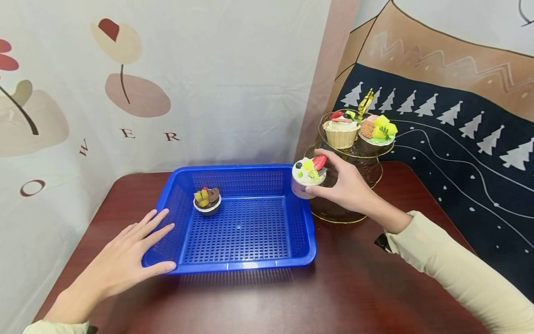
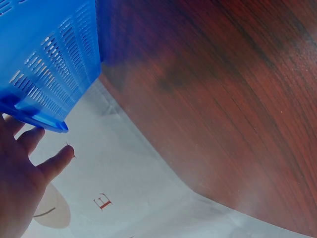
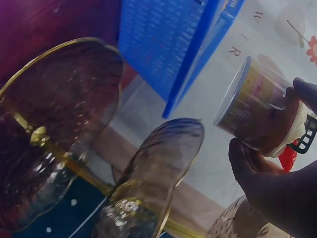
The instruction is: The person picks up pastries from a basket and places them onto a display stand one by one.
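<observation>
In the head view my right hand [image 1: 346,185] grips a fruit-topped dessert cup [image 1: 308,178] by its sides, above the right rim of a blue basket [image 1: 246,266]. The cup [image 3: 262,106] has clear walls, layered filling and white cream with a strawberry piece on top. My left hand [image 1: 121,255] lies with fingers spread on the basket's left rim; the left wrist view shows its fingertips touching the edge of the basket [image 2: 59,74]. Inside the basket, toward the back left, sits a small chocolate cupcake [image 1: 207,201] with yellow fruit chunks.
A tiered glass stand [image 1: 371,171] with gold edges is right of the basket. On its top tier are a cream cupcake [image 1: 341,134] and a cup with yellow fruit and a cookie [image 1: 378,131]. A dark red wooden table [image 1: 354,287] lies underneath; printed curtains hang behind.
</observation>
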### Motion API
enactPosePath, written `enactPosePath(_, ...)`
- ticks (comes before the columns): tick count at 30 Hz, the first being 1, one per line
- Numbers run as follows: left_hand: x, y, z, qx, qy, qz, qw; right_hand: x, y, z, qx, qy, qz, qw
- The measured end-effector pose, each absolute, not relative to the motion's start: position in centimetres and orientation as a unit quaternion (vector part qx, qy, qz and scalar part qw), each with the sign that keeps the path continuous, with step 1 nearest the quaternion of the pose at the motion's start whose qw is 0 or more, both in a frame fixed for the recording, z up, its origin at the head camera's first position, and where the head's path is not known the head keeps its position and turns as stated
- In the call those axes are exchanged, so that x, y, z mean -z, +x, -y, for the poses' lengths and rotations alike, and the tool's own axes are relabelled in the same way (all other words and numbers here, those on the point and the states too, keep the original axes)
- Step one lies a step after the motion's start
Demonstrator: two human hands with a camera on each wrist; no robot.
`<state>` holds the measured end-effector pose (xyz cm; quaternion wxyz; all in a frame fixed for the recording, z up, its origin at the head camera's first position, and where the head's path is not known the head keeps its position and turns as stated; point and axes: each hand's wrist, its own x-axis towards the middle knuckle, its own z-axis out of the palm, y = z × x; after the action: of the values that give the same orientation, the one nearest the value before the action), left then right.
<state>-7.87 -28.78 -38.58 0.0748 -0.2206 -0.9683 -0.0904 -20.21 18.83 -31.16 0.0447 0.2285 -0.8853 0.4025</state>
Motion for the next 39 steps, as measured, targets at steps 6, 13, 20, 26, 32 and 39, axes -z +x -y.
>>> enactPosePath(6,38.7,-7.9,28.8,0.091,-0.222,0.968,0.076,31.5,-20.3,-19.8,-0.397,0.204,0.893,0.054)
enactPosePath(13,38.6,-7.8,28.8,0.091,-0.224,0.967,0.079,31.8,-20.5,-20.7,-0.395,0.186,0.898,0.063)
enactPosePath(20,38.7,-7.9,28.8,0.091,-0.225,0.967,0.08,31.9,-20.8,-21.3,-0.431,0.181,0.883,0.049)
enactPosePath(26,38.6,-7.8,28.9,0.091,-0.224,0.967,0.08,31.9,-21.2,-21.8,-0.479,0.151,0.865,0.024)
enactPosePath(32,38.5,-7.8,28.8,0.095,-0.221,0.968,0.076,32.3,-21.6,-22.8,-0.492,0.133,0.86,0.027)
enactPosePath(39,38.5,-7.8,28.8,0.097,-0.217,0.969,0.071,32.5,-21.8,-24.5,-0.417,0.137,0.895,0.078)
